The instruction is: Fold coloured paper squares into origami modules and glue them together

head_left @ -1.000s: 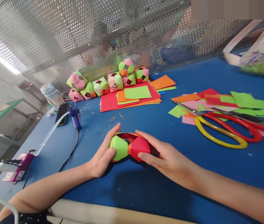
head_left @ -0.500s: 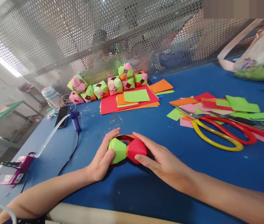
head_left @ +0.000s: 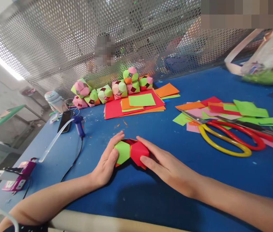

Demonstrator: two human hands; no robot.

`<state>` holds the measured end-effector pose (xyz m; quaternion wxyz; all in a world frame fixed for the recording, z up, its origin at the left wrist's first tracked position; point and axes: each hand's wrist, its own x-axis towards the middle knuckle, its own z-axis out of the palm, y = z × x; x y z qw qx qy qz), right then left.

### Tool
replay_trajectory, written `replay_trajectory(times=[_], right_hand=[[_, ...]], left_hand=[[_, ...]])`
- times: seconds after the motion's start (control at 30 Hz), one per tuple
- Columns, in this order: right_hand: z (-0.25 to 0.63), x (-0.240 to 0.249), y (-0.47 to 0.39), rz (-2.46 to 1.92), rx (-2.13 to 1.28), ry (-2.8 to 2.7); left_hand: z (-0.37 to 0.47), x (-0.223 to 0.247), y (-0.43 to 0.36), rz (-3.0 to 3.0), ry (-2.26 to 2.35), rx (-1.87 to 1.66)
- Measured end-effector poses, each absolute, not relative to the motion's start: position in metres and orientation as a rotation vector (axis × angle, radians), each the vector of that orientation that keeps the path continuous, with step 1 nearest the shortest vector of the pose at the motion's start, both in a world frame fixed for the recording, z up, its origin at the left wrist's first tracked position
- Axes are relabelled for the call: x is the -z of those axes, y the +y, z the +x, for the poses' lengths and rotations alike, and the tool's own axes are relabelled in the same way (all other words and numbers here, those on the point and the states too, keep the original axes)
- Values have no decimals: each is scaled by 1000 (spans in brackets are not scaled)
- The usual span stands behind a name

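Observation:
Between my two hands is a folded paper ball (head_left: 136,152) with a green panel on the left, a red panel on the right and orange edges. My left hand (head_left: 107,159) is closed on its green side, thumb in front and fingers behind. On the red side, my right hand (head_left: 162,161) grips in the same way. A dark opening shows at the ball's top, and its far side and underside are hidden. The ball is held low over the blue table (head_left: 155,199); I cannot tell whether it touches.
Finished paper balls (head_left: 119,88) line the mesh screen (head_left: 136,38) behind stacked coloured sheets (head_left: 113,109). Large scissors (head_left: 225,135) lie on paper scraps (head_left: 249,109) at right. At left are a glue gun (head_left: 79,126), a phone (head_left: 65,120), a bottle (head_left: 54,100) and a purple power strip (head_left: 19,177).
My hands have pressed slightly closer together. The gap between the green and red panels has closed, so they now meet at the front.

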<state>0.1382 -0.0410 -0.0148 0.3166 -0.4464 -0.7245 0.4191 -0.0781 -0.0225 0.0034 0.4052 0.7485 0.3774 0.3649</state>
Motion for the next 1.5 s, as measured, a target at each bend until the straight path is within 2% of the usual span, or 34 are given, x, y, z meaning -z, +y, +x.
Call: replay_trajectory(times=[0.3,0.63,1.33,1.5], right_hand=[[140,16,-42,-1133,-952,-2066],[154,16,-36,-860,-540,-2334],[157,12,-37,-760,-452,-2451],[156,12,-40,-687,-260,-2479]], left_hand=[[-79,-7,-21,1967,840,-839],[-77,-4,-22,2101,782,-828],[-76,-2,-24,2289,751,-881],[-76,-1,-25,2369,705,-901]])
